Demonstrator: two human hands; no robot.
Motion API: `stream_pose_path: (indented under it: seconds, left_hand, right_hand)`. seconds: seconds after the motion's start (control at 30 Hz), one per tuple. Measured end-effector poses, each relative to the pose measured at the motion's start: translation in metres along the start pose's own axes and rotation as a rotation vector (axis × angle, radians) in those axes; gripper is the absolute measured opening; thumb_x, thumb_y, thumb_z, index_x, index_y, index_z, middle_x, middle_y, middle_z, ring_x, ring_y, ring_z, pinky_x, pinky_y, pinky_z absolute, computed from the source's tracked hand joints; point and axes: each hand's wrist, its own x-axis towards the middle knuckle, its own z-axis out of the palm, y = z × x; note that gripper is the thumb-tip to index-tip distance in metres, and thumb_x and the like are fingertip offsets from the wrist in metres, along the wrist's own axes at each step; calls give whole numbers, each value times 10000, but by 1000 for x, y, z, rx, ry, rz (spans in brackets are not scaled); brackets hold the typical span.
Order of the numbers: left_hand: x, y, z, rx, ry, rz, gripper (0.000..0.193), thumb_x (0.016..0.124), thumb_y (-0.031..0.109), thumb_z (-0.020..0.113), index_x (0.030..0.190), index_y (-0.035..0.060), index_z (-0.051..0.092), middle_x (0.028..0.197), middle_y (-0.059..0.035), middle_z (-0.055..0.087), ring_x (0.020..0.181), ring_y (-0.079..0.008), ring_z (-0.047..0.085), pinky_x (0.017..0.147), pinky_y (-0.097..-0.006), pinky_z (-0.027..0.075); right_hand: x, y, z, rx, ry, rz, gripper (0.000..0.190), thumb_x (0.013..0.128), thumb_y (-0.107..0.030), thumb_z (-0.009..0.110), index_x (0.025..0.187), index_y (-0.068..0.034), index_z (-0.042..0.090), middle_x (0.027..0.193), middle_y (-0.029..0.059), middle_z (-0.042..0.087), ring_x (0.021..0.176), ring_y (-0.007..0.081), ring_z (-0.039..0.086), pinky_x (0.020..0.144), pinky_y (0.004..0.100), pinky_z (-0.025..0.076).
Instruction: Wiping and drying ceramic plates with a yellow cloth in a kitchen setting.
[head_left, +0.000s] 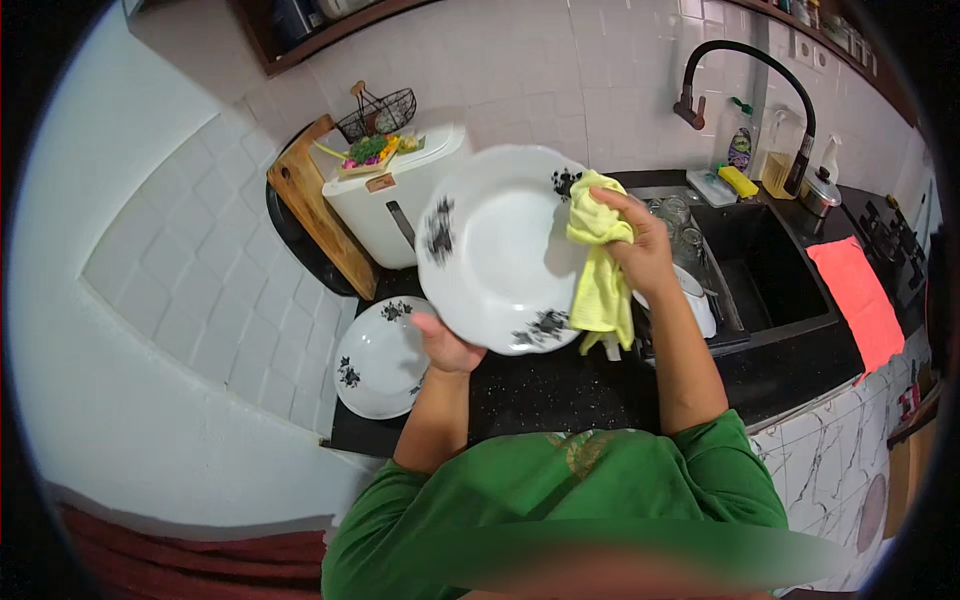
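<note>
A large white plate (510, 240) with dark floral prints is held up, tilted, above the black countertop. My left hand (450, 346) grips its lower left rim, thumb on the near side and fingers hidden behind. My right hand (637, 240) holds a bunched yellow cloth (600, 214) against the plate's upper right edge, and the cloth's tail hangs down. Below and left of the held plate, a second white plate (379, 367) with matching prints lies on the counter, partly covered by my left hand and wrist.
A black sink (757, 262) with a curved faucet (742, 46) is at right. Glasses (679, 214) and a white bowl (694, 304) stand beside it. An orange-pink cloth (859, 300) hangs over the counter edge. A white container (367, 217) and wooden board (319, 202) stand at left.
</note>
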Motion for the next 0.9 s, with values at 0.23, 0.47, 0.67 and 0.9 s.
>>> stream_pose_path:
  seconds: [0.23,0.47,0.67,0.9]
  left_hand:
    - [0,10,-29,241,43,-368,571,882,366,483,1273,-31,359,1185,-143,529,1042,-238,554,886,-357,451]
    - [-6,-37,-6,134,78,-258,424,875,154,476,1263,10,389,1148,-110,543,1029,-230,553,885,-356,428]
    - [-16,-33,13,275,168,-210,418,649,-36,473,1062,-13,535,943,-71,610,857,-179,593,776,-295,464]
    - [-16,-47,-4,399,57,-146,420,658,-33,476,1074,-11,523,934,-55,599,852,-155,580,758,-275,455]
  right_hand:
    - [0,-14,-25,-219,-199,-96,577,571,148,473,1064,-106,633,1029,106,596,982,241,567,866,283,416]
    - [-25,-4,46,-852,-298,-288,611,758,-20,482,1301,-293,413,1416,143,263,1250,334,354,920,372,420]
    - [-15,0,40,-1165,269,-655,453,758,-168,527,1208,-124,528,1337,125,369,1210,329,359,998,463,270]
    - [-34,-8,70,-727,15,-791,459,618,-45,592,1077,-51,612,956,70,561,797,227,550,729,312,460]
